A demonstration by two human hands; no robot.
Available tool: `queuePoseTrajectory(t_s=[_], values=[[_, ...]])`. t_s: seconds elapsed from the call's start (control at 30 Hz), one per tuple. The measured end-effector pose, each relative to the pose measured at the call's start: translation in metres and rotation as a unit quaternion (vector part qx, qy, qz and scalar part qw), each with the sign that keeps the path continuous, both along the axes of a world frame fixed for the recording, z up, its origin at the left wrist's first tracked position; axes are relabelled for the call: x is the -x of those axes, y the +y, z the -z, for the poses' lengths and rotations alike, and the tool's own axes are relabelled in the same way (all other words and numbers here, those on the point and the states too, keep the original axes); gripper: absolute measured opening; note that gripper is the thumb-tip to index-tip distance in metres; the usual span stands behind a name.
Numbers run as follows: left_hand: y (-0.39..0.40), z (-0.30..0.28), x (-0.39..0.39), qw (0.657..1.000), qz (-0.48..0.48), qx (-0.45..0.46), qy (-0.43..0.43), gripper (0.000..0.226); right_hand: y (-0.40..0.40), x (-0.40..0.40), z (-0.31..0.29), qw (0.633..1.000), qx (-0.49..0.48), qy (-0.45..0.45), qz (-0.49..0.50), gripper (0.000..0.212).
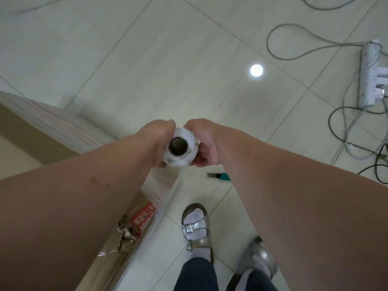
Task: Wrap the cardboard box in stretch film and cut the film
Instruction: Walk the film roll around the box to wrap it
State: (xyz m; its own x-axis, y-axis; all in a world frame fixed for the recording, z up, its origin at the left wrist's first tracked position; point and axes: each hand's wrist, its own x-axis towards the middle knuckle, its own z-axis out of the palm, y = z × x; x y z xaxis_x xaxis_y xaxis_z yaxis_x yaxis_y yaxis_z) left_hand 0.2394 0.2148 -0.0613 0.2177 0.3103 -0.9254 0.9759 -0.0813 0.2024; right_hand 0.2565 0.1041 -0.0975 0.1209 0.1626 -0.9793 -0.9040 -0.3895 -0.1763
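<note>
Knife (219, 176) handle behind right forearm (294, 185)

Tiled indoor floor (168, 59), power strip (367, 76)

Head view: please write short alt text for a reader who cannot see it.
Both hands, left hand and right hand, grip a stretch film roll upright beside a film-wrapped cardboard box. A utility knife lies on the tiled floor.

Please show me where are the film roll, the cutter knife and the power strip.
film roll (180, 159): head view, white end face beside the core.
cutter knife (223, 176): head view, teal handle.
power strip (367, 80): head view, white body.
</note>
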Motion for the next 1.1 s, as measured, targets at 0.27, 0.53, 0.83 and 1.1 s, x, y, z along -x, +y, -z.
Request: queuePoseTrajectory(t_s=[0.27,0.53,0.83,1.1], values=[[0.033,0.023,-0.019,0.998,-0.048,-0.024,-0.043,0.02,0.017,-0.025,0.024,0.997,0.071,-0.033,-0.019,0.046],[0.027,0.026,-0.012,0.975,-0.198,0.102,-0.005,0.029,0.025,-0.046,0.013,0.987,-0.015,-0.053,-0.148,0.037],[0.043,0.016,-0.024,0.982,-0.173,-0.039,-0.068,0.019,0.059,-0.063,0.016,0.985,-0.026,0.006,-0.17,0.031],[0.075,0.039,-0.021,0.933,-0.357,0.04,-0.02,0.035,0.086,-0.097,0.026,0.972,-0.004,-0.045,-0.229,0.048]])
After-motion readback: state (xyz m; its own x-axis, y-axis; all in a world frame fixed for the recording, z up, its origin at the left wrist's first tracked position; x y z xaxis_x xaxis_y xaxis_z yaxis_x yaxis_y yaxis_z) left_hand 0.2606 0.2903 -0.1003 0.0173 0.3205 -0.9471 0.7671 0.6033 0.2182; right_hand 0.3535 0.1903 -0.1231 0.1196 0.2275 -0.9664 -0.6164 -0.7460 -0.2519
